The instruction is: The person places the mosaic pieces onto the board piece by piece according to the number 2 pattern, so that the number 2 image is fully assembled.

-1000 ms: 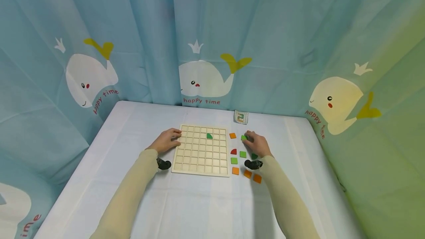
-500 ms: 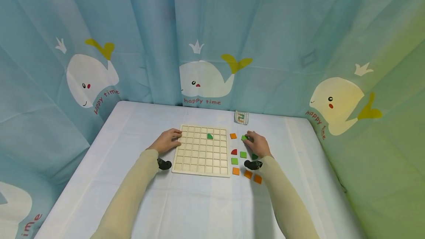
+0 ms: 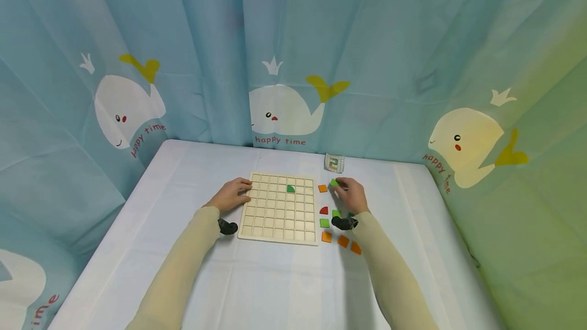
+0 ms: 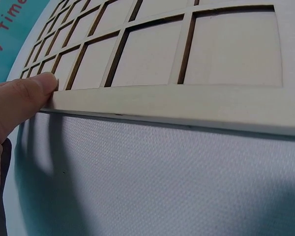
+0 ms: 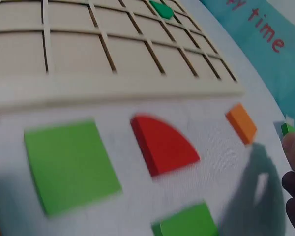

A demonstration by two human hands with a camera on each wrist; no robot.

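Note:
A pale wooden grid board (image 3: 277, 240) lies on the table, one dark green quarter-round tile (image 3: 291, 188) sitting in a cell near its far side. My left hand (image 3: 229, 194) rests on the board's left edge; the left wrist view shows the thumb (image 4: 37, 88) on the frame. Right of the board, my right hand (image 3: 352, 194) pinches a light green square tile (image 3: 334, 183) between thumb and fingertips. Close to that hand lie an orange tile (image 3: 323, 188), a red quarter-round tile (image 5: 164, 145) and a light green square tile (image 5: 71, 167).
Nearer the front are several orange tiles (image 3: 343, 241) and another light green tile (image 3: 337, 214), partly behind the black wrist camera (image 3: 344, 223). A small printed pattern card (image 3: 334, 163) stands at the back edge. A whale-print curtain (image 3: 390, 65) surrounds the table.
My right hand has moved slightly left and away from me, carrying the light green tile with it. The left hand has stayed on the board's edge.

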